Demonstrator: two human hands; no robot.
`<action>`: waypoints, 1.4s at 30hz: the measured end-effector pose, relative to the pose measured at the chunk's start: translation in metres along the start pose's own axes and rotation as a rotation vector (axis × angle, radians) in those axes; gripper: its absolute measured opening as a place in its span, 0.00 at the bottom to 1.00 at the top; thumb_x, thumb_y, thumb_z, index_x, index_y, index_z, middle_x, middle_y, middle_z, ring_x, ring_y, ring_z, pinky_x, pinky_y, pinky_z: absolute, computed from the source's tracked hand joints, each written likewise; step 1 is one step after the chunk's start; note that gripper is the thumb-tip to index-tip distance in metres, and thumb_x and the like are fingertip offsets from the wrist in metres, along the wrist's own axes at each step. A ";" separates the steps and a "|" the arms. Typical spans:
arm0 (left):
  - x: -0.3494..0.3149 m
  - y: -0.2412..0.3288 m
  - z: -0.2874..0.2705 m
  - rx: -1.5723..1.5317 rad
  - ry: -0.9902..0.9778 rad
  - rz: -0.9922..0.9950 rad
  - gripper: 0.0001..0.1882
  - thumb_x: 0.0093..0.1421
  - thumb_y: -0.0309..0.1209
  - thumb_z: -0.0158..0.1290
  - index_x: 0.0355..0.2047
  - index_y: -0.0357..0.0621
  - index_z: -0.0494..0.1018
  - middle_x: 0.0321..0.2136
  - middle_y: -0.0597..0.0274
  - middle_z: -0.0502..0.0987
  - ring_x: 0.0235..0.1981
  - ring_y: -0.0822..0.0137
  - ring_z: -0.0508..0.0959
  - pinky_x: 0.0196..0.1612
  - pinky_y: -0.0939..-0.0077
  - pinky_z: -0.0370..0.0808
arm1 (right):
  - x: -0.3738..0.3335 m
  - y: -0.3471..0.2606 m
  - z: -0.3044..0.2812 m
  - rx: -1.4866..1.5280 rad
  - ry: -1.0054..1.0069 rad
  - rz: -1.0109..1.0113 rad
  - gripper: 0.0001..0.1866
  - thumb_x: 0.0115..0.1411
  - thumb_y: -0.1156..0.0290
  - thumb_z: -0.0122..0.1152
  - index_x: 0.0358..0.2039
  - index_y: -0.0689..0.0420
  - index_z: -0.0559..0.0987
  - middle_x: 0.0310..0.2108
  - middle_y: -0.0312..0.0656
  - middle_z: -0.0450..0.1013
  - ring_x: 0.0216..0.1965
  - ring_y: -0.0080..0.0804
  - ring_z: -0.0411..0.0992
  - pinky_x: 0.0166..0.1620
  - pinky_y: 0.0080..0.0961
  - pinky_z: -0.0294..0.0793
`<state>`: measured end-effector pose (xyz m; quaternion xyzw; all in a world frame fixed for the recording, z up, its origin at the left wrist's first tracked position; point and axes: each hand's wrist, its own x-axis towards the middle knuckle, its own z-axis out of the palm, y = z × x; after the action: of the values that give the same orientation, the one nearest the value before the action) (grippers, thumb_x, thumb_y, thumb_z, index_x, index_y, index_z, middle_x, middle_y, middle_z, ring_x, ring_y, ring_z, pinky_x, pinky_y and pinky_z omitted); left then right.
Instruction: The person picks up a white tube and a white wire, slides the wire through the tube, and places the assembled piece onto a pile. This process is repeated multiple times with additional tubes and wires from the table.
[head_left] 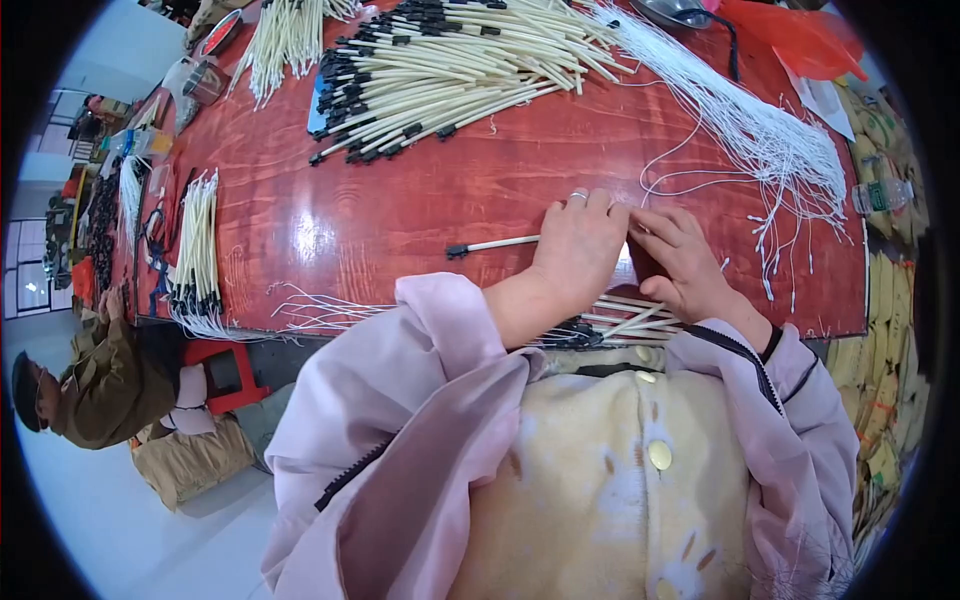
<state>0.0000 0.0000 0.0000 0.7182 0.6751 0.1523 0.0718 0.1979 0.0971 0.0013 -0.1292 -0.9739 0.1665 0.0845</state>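
My left hand (590, 240), with a ring on one finger, is closed over a thin pale stick (505, 242). The stick lies level just above the red tabletop, its black end piece pointing left, and its other end disappears beneath my palm. Beside it my right hand (685, 262) is bent inward, its fingertips meeting those of my left; whatever they pinch is hidden. Below both hands, at the table's near edge, lie more sticks with black ends (635, 322). White cords (340, 312) trail from there to the left.
A large pile of black-ended sticks (470, 60) covers the far side of the red table (400, 210). White cords (740, 125) spread at the far right, near a clear bottle (882, 195). A stick bundle (198, 245) lies at left. Another person (110, 385) sits beyond a red stool (228, 380).
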 end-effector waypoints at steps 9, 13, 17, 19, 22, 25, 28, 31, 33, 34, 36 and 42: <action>0.006 0.006 -0.004 0.119 0.082 0.014 0.14 0.54 0.27 0.57 0.42 0.41 0.72 0.37 0.57 0.74 0.44 0.55 0.78 0.42 0.61 0.76 | 0.005 -0.007 0.003 0.055 0.095 0.065 0.50 0.64 0.28 0.38 0.64 0.64 0.69 0.66 0.52 0.64 0.61 0.56 0.63 0.64 0.49 0.60; 0.011 0.000 -0.001 0.027 0.078 0.045 0.11 0.57 0.28 0.56 0.41 0.42 0.73 0.36 0.55 0.76 0.41 0.55 0.79 0.42 0.59 0.75 | 0.008 -0.008 0.000 0.038 0.238 0.096 0.46 0.64 0.34 0.48 0.66 0.62 0.66 0.66 0.53 0.63 0.61 0.55 0.64 0.64 0.47 0.62; 0.007 -0.011 -0.001 -0.236 0.191 -0.002 0.09 0.60 0.28 0.54 0.41 0.42 0.73 0.32 0.50 0.76 0.36 0.48 0.80 0.41 0.53 0.76 | 0.014 -0.008 -0.017 0.033 0.303 0.158 0.39 0.58 0.50 0.66 0.64 0.60 0.68 0.63 0.51 0.66 0.60 0.53 0.65 0.63 0.44 0.64; 0.008 -0.007 -0.003 -0.272 0.186 0.003 0.08 0.62 0.28 0.54 0.42 0.43 0.73 0.33 0.50 0.76 0.36 0.47 0.79 0.39 0.52 0.76 | 0.015 -0.008 -0.021 0.029 0.320 0.187 0.38 0.55 0.56 0.71 0.63 0.59 0.70 0.62 0.51 0.67 0.59 0.52 0.66 0.63 0.43 0.64; 0.009 -0.004 -0.009 -0.331 0.165 -0.015 0.07 0.65 0.29 0.53 0.43 0.45 0.74 0.33 0.50 0.76 0.35 0.44 0.78 0.37 0.52 0.76 | 0.017 -0.008 -0.021 0.053 0.398 0.192 0.29 0.50 0.68 0.74 0.54 0.58 0.77 0.55 0.45 0.73 0.53 0.46 0.70 0.57 0.40 0.67; 0.009 -0.003 -0.010 -0.334 0.123 0.009 0.07 0.64 0.31 0.54 0.42 0.46 0.74 0.33 0.50 0.76 0.33 0.45 0.80 0.34 0.51 0.77 | 0.022 -0.009 -0.018 0.022 0.350 0.127 0.20 0.52 0.70 0.72 0.45 0.58 0.80 0.49 0.42 0.76 0.48 0.43 0.72 0.53 0.39 0.68; 0.008 -0.004 -0.012 -0.412 0.143 0.017 0.06 0.64 0.29 0.55 0.41 0.45 0.74 0.32 0.50 0.75 0.33 0.44 0.78 0.35 0.51 0.76 | 0.025 -0.007 -0.020 -0.001 0.324 0.080 0.12 0.53 0.72 0.71 0.38 0.58 0.81 0.44 0.39 0.78 0.44 0.41 0.73 0.49 0.38 0.69; 0.008 -0.004 -0.013 -0.456 0.153 0.023 0.06 0.64 0.28 0.55 0.41 0.44 0.74 0.32 0.49 0.75 0.33 0.43 0.78 0.35 0.52 0.75 | 0.027 -0.005 -0.022 -0.017 0.320 0.052 0.06 0.53 0.74 0.69 0.32 0.58 0.81 0.40 0.37 0.79 0.41 0.39 0.73 0.46 0.36 0.68; 0.008 -0.004 -0.013 -0.462 0.151 0.031 0.06 0.64 0.28 0.55 0.41 0.43 0.74 0.32 0.49 0.75 0.33 0.43 0.78 0.35 0.53 0.75 | 0.026 -0.005 -0.022 0.023 0.353 0.035 0.05 0.53 0.75 0.69 0.30 0.58 0.81 0.38 0.37 0.79 0.40 0.39 0.74 0.46 0.36 0.69; 0.009 -0.004 -0.012 -0.463 0.152 0.029 0.06 0.64 0.28 0.55 0.41 0.43 0.74 0.32 0.49 0.75 0.33 0.43 0.78 0.35 0.53 0.75 | 0.026 -0.005 -0.022 0.044 0.370 0.027 0.04 0.54 0.75 0.68 0.30 0.58 0.82 0.37 0.37 0.79 0.39 0.39 0.74 0.46 0.36 0.69; 0.008 -0.005 -0.011 -0.504 0.182 0.050 0.06 0.63 0.27 0.55 0.40 0.42 0.75 0.32 0.48 0.75 0.33 0.43 0.78 0.35 0.53 0.75 | 0.027 -0.007 -0.023 0.052 0.370 0.015 0.04 0.54 0.75 0.68 0.30 0.58 0.82 0.37 0.38 0.79 0.39 0.39 0.74 0.46 0.36 0.70; 0.009 -0.006 -0.013 -0.541 0.187 0.087 0.06 0.62 0.28 0.54 0.40 0.43 0.75 0.33 0.49 0.76 0.33 0.42 0.79 0.35 0.49 0.77 | 0.028 -0.006 -0.025 0.072 0.390 -0.009 0.05 0.54 0.76 0.68 0.32 0.59 0.82 0.39 0.39 0.80 0.38 0.39 0.75 0.46 0.36 0.71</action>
<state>-0.0095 0.0080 0.0112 0.6841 0.5822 0.3952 0.1918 0.1750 0.1070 0.0298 -0.1515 -0.9330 0.1727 0.2770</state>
